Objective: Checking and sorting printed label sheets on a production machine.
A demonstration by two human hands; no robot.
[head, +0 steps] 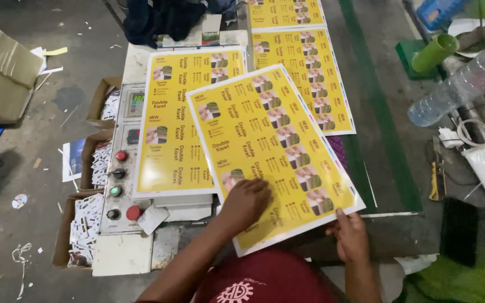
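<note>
A big yellow printed sheet (273,151) lies in the middle of the frame, turned a bit so one corner points up and another reaches the lower right. It rests partly on a second yellow sheet (175,123) just to its left, and that one lies flat on the grey machine top (136,67).

The left hand (246,203) is pressed down on the lower part of the big sheet, palm flat, fingers close together and bent a little. It looks like it is there to keep the sheet from sliding. The right hand (349,235) is at the sheet's lower right edge. Its fingertips touch the edge, and the thumb seems to sit on top, so it looks like a light pinch, but I cannot tell how tight it is. So the sheet is under one hand and at the tips of the other.

More yellow sheets (304,73) lie in a row going to the top of the frame. At the left of the machine is a control panel (122,168) with red, green and black buttons. Lower left, brown boxes (85,224) hold small white cards. At the upper right lie a clear plastic bottle (461,84) and a green tube (434,52).
</note>
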